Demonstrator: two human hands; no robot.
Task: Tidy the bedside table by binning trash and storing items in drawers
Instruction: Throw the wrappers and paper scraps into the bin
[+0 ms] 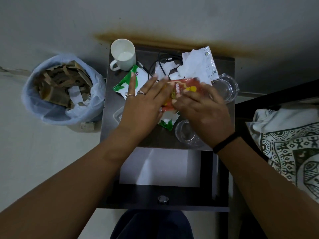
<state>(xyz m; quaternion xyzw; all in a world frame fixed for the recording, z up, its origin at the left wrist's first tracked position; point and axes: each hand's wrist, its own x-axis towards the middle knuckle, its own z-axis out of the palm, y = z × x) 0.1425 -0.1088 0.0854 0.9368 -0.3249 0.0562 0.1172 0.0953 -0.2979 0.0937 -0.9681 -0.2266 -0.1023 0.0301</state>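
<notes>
On the dark bedside table [222, 64] lies a heap of trash. My right hand [202, 109] grips a red and yellow snack wrapper [183, 87] at the table's middle. My left hand [145, 102] lies flat with fingers spread over a green and white wrapper [126, 80], its fingertips touching the red wrapper's left edge. Crumpled white tissue and a clear packet [195, 66] sit behind, over a black cable [160, 62]. The top drawer [158, 169] stands pulled out below my hands, white inside.
A white mug [123, 55] stands at the table's back left corner. Clear plastic cups [224, 87] [184, 133] sit at the right and front. A bin [63, 90] lined with a pale bag, holding brown paper, stands left of the table. A patterned cloth [291, 145] lies right.
</notes>
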